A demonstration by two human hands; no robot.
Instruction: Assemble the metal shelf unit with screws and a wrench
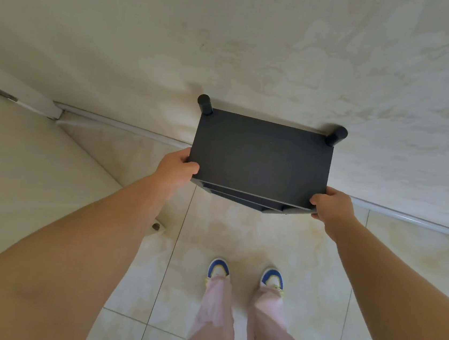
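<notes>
Against the mottled wall, both hands grip a flat black shelf unit (pixel 261 157).

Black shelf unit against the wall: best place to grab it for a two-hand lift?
Take the black shelf unit at the two near corners of its top panel, as the left hand and right hand do now, coming from the open front. The panel's edge overhangs there, giving fingers a lip; the far side sits against the wall.
</notes>
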